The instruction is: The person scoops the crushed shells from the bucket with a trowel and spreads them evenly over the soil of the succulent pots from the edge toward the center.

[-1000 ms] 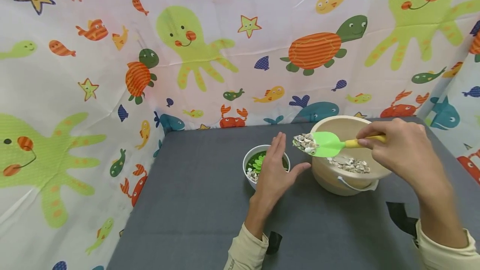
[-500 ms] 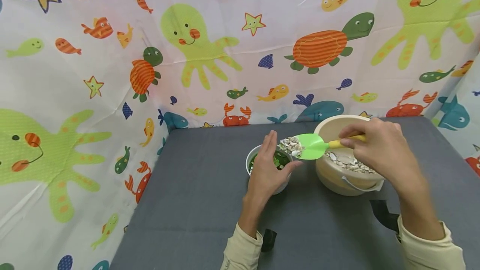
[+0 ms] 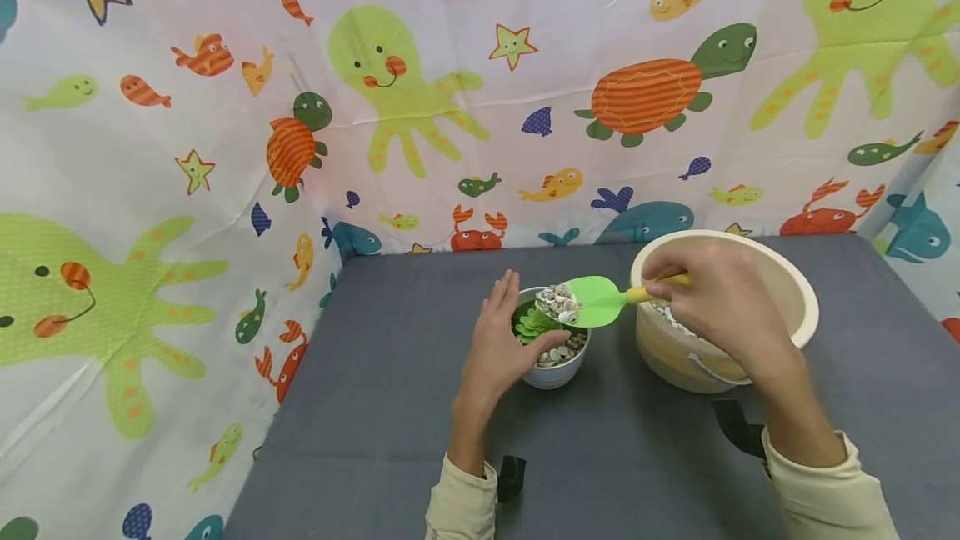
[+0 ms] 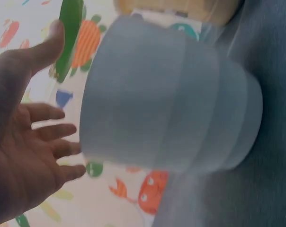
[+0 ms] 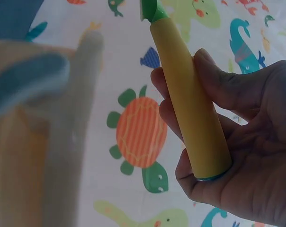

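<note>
A small green toy trowel (image 3: 597, 302) with a yellow handle (image 5: 190, 99) is held by my right hand (image 3: 716, 302), its fingers and thumb around the handle. Shells (image 3: 558, 304) lie heaped on the blade's tip, over the right part of a white pot (image 3: 553, 376). Inside the pot sit a green succulent (image 3: 534, 322) and more shells (image 3: 558, 354). My left hand (image 3: 492, 350) is at the pot's left side, thumb spread across the near rim and fingers extended. The left wrist view shows the pot's ridged outer wall (image 4: 166, 94) beside the extended fingers.
A cream bucket (image 3: 667, 363) with a pale handle stands right of the pot, partly hidden by my right hand, with shells (image 3: 671, 319) inside. Grey cloth (image 3: 375, 407) covers the table. A sea-animal curtain (image 3: 450, 132) hangs behind and at the sides.
My right hand has carried the shell-laden trowel left from over the bucket to over the pot. My left hand has shifted left, uncovering more of the pot.
</note>
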`<state>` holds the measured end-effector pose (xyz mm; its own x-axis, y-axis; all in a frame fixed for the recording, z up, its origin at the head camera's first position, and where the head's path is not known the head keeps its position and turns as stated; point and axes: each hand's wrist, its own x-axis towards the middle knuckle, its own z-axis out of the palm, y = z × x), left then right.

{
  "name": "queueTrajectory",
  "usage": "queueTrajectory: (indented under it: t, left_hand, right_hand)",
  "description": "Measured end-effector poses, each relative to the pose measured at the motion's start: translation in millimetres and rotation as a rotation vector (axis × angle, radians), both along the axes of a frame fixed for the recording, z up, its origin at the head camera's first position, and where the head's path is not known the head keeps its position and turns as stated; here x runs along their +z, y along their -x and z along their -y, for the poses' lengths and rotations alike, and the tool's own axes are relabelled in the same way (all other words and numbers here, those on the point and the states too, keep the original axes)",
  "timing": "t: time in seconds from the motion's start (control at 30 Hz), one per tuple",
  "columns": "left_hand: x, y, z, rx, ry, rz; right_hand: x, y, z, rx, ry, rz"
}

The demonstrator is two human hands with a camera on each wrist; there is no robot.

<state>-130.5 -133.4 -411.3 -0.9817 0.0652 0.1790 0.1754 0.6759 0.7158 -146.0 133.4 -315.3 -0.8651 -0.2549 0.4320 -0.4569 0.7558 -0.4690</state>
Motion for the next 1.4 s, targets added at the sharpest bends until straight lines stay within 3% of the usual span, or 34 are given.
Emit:
queueTrajectory:
  t: [0.2, 0.33, 0.53, 0.63, 0.77, 1.0, 1.27, 1.4]
  left_hand:
    - [-12.0, 1.5, 25.5, -0.031, -0.038, 0.082]
    - [-22.4, 5.0, 42.0, -0.084, -0.098, 0.135]
    - [-43.5, 16.2, 54.1, -0.282, -0.321, 0.193]
    - [-52.4, 21.2, 54.0, -0.343, -0.429, 0.221]
    - [-57.3, 25.4, 53.7, -0.336, -0.458, 0.233]
    - [-55.8, 24.1, 52.3, -0.288, -0.419, 0.243]
    - [-53.8, 22.3, 50.4, -0.265, -0.391, 0.209]
    - [-51.4, 21.2, 48.4, -0.236, -0.311, 0.194]
  right_hand:
    - [-5.8, 2.3, 14.4, 0.010, -0.050, 0.061]
    - [-8.0, 3.9, 24.5, 0.021, -0.086, 0.103]
    - [-12.2, 4.4, 39.9, 0.042, -0.103, 0.167]
    - [-13.8, 4.4, 49.9, 0.068, -0.139, 0.144]
    - [-11.0, -0.3, 67.8, 0.089, -0.254, 0.029]
    - [-6.0, -12.4, 94.5, 0.047, -0.431, -0.145]
    - [-9.9, -13.1, 101.5, 0.019, -0.423, -0.184]
    - [-11.6, -12.5, 101.3, 0.020, -0.410, -0.205]
